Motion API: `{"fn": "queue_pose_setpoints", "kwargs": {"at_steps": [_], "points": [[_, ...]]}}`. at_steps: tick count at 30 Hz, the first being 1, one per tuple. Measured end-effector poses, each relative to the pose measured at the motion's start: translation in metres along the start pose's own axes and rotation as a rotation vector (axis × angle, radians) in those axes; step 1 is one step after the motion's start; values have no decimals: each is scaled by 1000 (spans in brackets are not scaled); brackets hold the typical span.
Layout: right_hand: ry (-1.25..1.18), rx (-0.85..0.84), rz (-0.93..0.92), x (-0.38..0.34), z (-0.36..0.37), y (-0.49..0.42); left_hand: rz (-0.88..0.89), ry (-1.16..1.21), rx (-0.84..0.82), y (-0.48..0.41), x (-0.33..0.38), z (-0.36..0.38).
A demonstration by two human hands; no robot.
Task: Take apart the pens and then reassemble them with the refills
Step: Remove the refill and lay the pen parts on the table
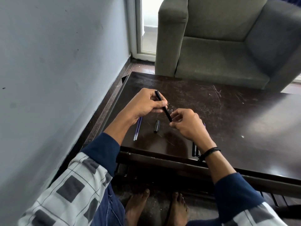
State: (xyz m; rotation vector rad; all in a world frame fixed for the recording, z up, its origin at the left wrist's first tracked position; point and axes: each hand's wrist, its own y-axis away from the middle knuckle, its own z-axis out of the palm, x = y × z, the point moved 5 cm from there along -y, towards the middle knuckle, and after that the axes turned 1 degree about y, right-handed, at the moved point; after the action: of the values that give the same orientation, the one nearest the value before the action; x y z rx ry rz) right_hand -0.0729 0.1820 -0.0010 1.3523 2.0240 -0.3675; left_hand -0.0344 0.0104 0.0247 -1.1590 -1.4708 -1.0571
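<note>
A black pen barrel is held slanted above the dark table. My left hand grips its upper part between thumb and fingers. My right hand pinches its lower end with the fingertips. A black pen cap lies on the table just below the barrel. Two thin blue refills lie side by side under my left wrist. More black pens lie near the front edge, partly hidden by my right wrist. A sliver of blue, possibly a refill tip, shows behind my right hand.
A grey armchair stands against the table's far edge. A pale wall runs along the left, with a narrow strip of floor beside the table. My bare feet rest under the table's front edge.
</note>
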Motion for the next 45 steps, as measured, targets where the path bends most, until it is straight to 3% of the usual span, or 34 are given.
{"fn": "queue_pose_setpoints", "kwargs": {"at_steps": [21, 26, 35, 40, 45], "points": [[168, 3, -56, 0, 1, 3, 8, -15, 34, 2, 4, -6], [182, 76, 4, 13, -24, -2, -3, 3, 51, 2, 4, -9], [162, 145, 89, 32, -49, -5, -41, 327, 130, 2, 9, -11], [214, 63, -75, 11, -16, -5, -68, 467, 205, -2, 4, -17], [362, -101, -396, -14, 35, 4, -66, 477, 236, -3, 0, -20]]}}
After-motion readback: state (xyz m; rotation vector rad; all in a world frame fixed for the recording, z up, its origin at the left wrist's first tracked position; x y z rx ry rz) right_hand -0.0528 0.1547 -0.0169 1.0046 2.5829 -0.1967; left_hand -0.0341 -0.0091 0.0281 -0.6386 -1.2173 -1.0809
